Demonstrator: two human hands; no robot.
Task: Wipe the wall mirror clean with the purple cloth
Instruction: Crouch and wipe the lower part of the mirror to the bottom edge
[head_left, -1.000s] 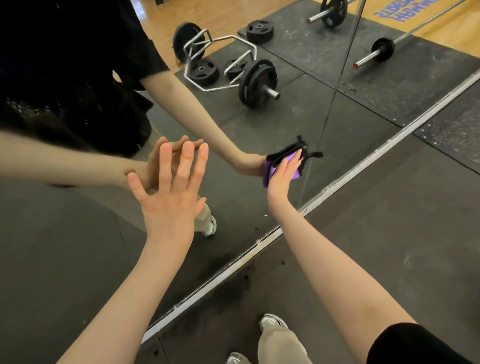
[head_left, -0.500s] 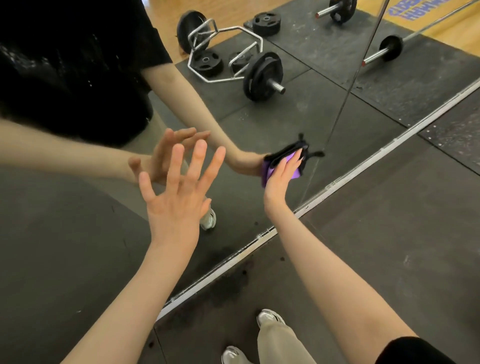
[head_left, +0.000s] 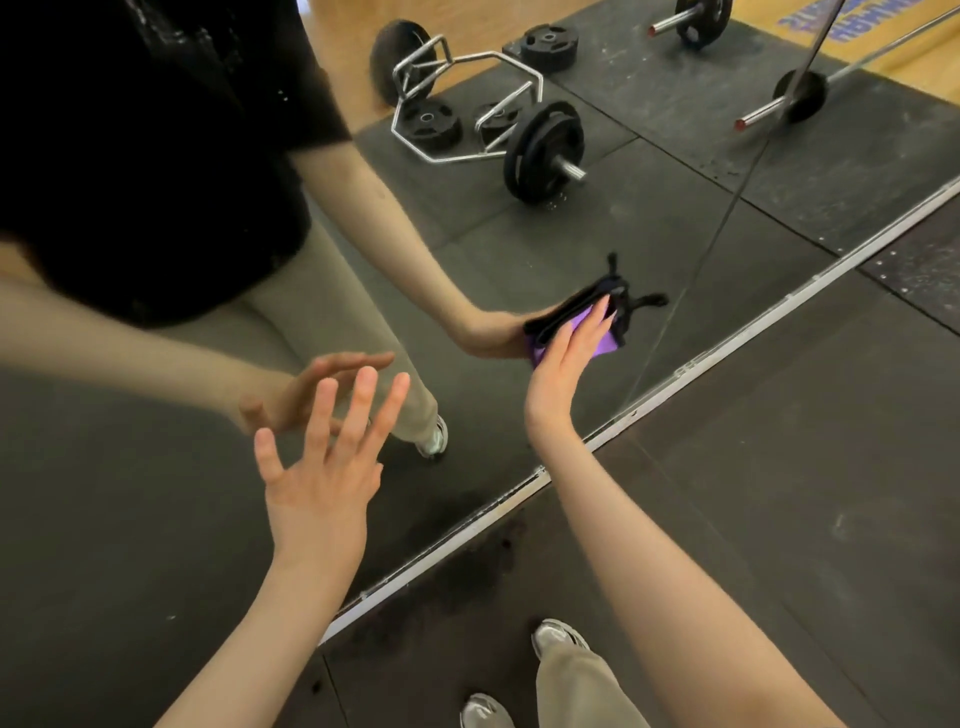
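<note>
Mirror (head_left: 675, 218): wall panel, metal trim at floor; reflects trap bar (head_left: 467, 98) w/ plates on black mats.
L hand (head_left: 322, 467): yours, fingers straight & spread, holding nothing, near glass; contact can't tell.
R hand (head_left: 566, 358): flat, fingers straight, pressing cloth to glass.
Purple cloth (head_left: 605, 340): low on mirror under R fingers, black edge & loops sticking out.

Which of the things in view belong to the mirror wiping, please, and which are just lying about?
Part of the job:
right hand, pressing the purple cloth flat on the wall mirror
left hand, open, holding nothing

Just lying about (seen as reflections):
hex bar
barbell
loose weight plate
</note>
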